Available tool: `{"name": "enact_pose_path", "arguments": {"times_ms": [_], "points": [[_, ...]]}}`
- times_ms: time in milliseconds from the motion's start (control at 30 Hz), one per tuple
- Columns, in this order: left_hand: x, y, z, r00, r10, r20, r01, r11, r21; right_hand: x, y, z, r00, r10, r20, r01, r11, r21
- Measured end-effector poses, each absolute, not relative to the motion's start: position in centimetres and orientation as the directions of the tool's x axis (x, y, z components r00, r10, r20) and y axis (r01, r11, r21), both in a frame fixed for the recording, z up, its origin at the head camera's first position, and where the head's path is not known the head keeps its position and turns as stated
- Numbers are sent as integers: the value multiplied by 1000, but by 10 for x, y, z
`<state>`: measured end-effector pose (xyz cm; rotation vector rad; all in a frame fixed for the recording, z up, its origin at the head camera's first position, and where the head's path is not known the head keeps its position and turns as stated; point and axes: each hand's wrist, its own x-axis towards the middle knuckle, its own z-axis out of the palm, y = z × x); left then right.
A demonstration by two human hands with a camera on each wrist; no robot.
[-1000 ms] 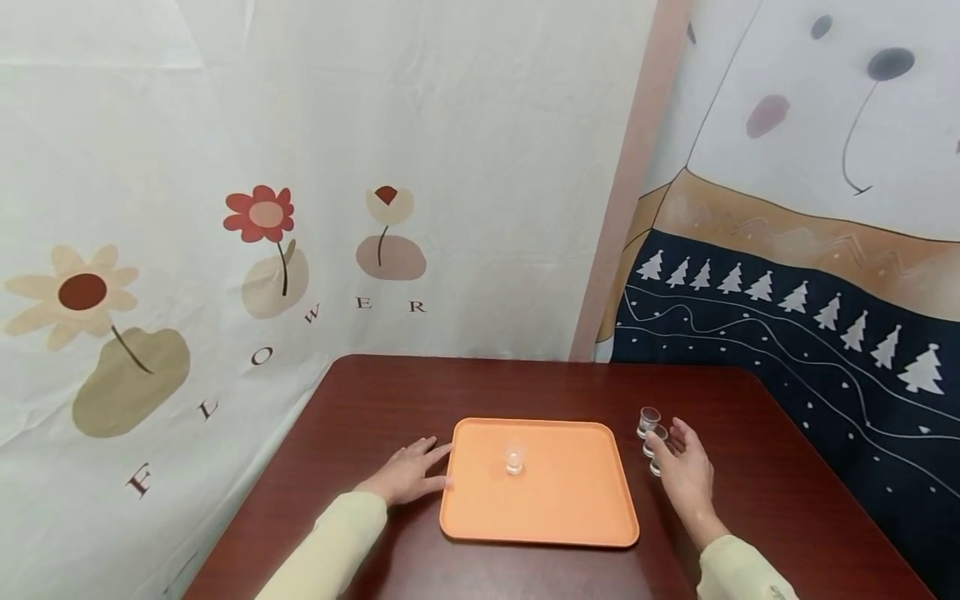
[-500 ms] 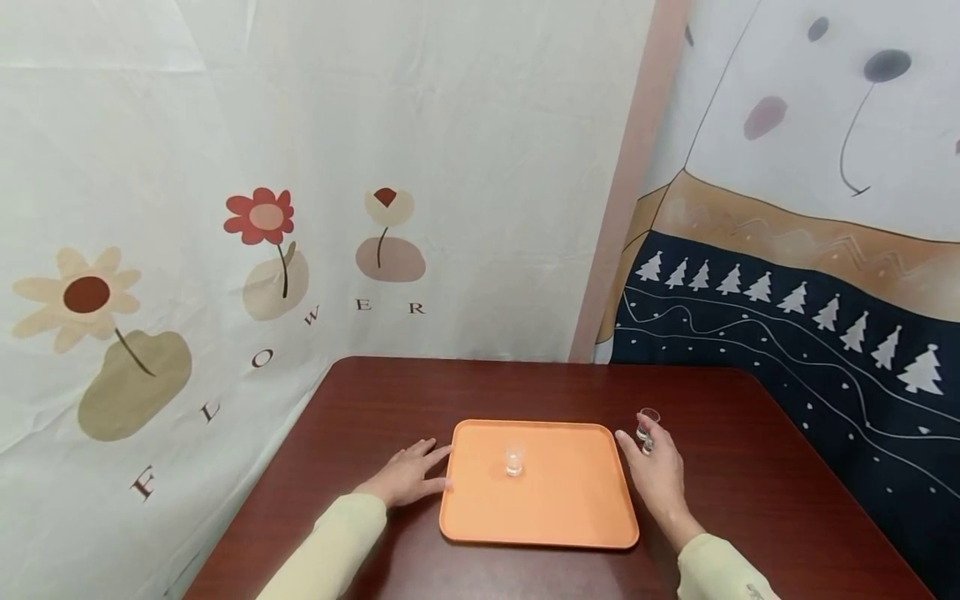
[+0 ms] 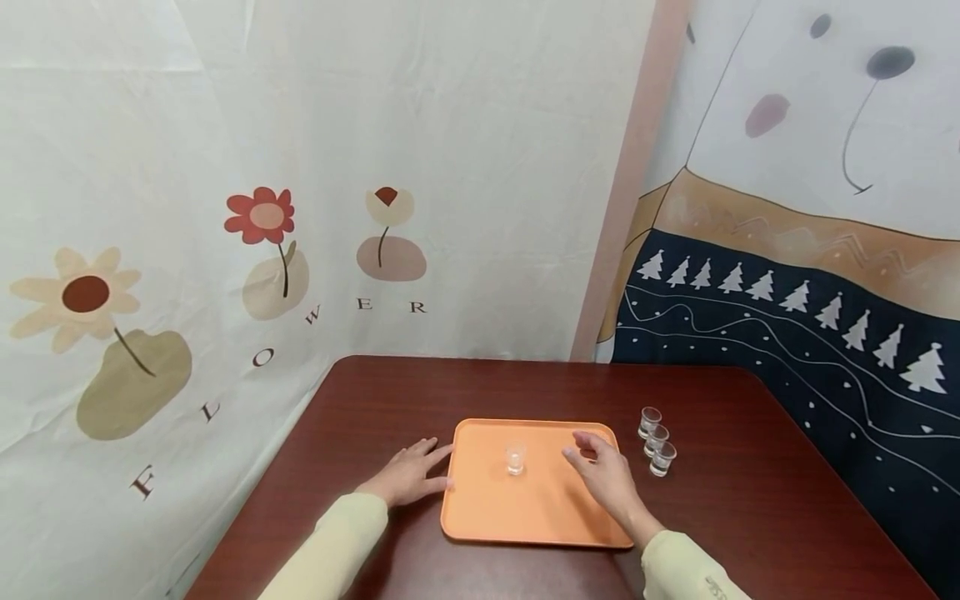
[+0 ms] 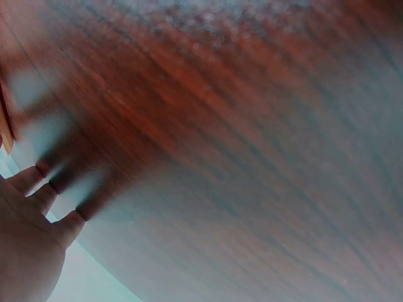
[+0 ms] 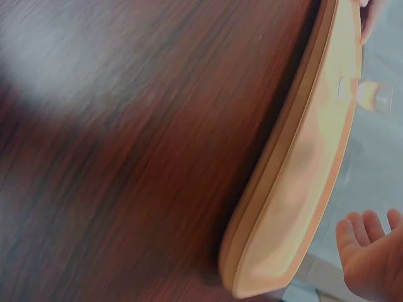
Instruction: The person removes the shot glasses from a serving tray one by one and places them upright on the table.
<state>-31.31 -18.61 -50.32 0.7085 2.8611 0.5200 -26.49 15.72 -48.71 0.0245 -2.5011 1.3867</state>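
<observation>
An orange tray (image 3: 540,521) lies on the dark wooden table, and a small clear shot glass (image 3: 514,461) stands upright on it, left of centre. My left hand (image 3: 405,477) is spread at the tray's left edge, with fingertips and thumb touching the rim. Over the tray's right part hovers my right hand (image 3: 606,477), its fingers loosely bent and nothing visible between them. The right wrist view also shows this hand (image 5: 373,255) bare, with the shot glass (image 5: 375,96) farther off. Three more shot glasses stand in a slanting row right of the tray, the nearest glass (image 3: 662,459) in front.
The reddish-brown table (image 3: 420,387) has rounded far corners. Behind it hangs a pale cloth (image 3: 487,167) printed with flowers and letters. On the right a dark blue printed cloth (image 3: 787,350) with white trees meets the table's side.
My right hand has moved left, away from the row of three shot glasses, to above the tray. The glasses are uncovered again and look unmoved. My left hand has stayed put.
</observation>
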Motion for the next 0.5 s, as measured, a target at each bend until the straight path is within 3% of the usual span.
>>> {"name": "enact_pose_path", "arguments": {"times_ms": [300,500], "points": [[-314,-185,-502,-878,474,-63,421,828,370,-264,142,-488,-984,62,165,-106,540,-835],[-315,-186,-502,-879,472,-65,420,831,364,-269,135,-488,-983,59,175,-119,523,-844]]}}
